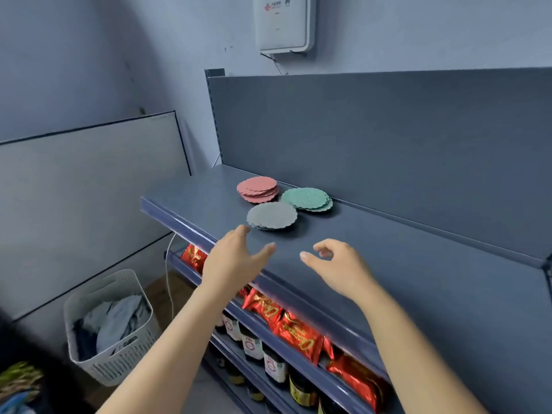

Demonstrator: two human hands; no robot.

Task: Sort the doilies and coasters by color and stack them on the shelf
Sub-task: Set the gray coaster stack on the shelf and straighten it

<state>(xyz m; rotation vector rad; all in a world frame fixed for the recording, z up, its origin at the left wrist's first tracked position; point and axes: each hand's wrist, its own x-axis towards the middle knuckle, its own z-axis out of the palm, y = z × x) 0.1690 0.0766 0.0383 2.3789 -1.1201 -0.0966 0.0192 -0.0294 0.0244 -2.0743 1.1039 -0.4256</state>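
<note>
Three stacks of round scalloped coasters lie on the blue top shelf [388, 264]: a pink stack [257, 189] at the back left, a green stack [307, 199] to its right, a grey stack [271, 216] in front of both. My left hand [236, 258] hovers over the shelf's front edge just below the grey stack, fingers spread, holding nothing. My right hand [337, 267] is over the shelf to the right, fingers loosely curled and apart, empty.
Red foil snack packs [295, 330] and dark jars [274, 366] fill the lower shelves. A white laundry basket [110, 330] with clothes stands on the floor at the left. A white box [283, 22] hangs on the wall above the shelf's back panel.
</note>
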